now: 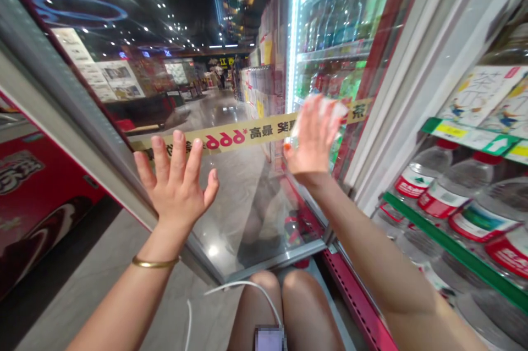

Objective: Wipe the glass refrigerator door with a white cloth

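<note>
A glass cooler door (243, 191) stands swung out before me, crossed by a yellow printed strip (231, 139) whose lettering reads mirrored. My left hand (173, 183) is raised at the door's left part, fingers spread and holding nothing; a gold bangle (155, 263) circles that wrist. On the other side, my right hand (313, 139) presses a white cloth or tissue (339, 110) against the glass. White edges show around its fingers, which are slightly blurred, and most of the cloth lies hidden beneath the palm.
Bottles with red labels (443, 194) line the cooler shelves at right, above a green shelf edge (457, 243). At left stands a red printed cabinet (45, 197). My knees (264, 296) and a white cable (243, 284) are below. A store aisle shows through the glass.
</note>
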Demonstrator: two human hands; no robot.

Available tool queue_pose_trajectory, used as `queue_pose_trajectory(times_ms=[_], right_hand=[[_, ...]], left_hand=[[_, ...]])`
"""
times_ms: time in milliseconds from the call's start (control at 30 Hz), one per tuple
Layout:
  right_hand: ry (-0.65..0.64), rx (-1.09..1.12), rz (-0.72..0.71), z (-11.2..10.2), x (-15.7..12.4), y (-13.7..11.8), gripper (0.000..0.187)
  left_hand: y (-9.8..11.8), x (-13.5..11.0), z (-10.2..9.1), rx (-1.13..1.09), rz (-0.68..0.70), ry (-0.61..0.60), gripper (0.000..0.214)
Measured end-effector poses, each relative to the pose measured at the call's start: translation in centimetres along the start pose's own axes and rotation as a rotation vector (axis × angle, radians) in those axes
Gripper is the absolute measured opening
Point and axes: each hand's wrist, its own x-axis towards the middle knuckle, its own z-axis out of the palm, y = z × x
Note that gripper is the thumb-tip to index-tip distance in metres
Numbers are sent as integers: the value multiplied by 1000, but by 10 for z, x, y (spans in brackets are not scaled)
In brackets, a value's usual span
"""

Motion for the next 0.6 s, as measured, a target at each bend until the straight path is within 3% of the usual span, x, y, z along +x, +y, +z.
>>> queue_pose_trajectory(times_ms=[100, 167, 200, 267, 333, 367, 400, 533, 600], right_hand=[[-212, 78, -361, 1, -25, -12, 95], [-194, 83, -373, -5, -25, 8, 87], [-137, 70, -314, -10, -17, 23, 85], [59, 26, -62, -16, 6, 49, 83], [248, -13, 182, -14, 21, 53, 81], [277, -15, 208, -10, 20, 44, 81], [248, -1, 147, -4, 12, 31, 80], [-84, 125, -387, 20, -41, -17, 74], [-107, 132, -404, 18, -44, -14, 71]], left_hand=[[1, -1, 0, 11, 10, 11, 89], [2, -2, 1, 10, 11, 14, 88], [3, -2, 1, 5, 4, 10, 86], [4, -2, 1, -1, -18, -3, 82], [5, -1, 1, 15, -31, -3, 80], [5, -1, 0, 30, -25, 9, 80], [5, -1, 0, 45, -8, 25, 82], [5, 0, 1, 42, 52, 72, 90], [5, -1, 2, 8, 41, 67, 92]])
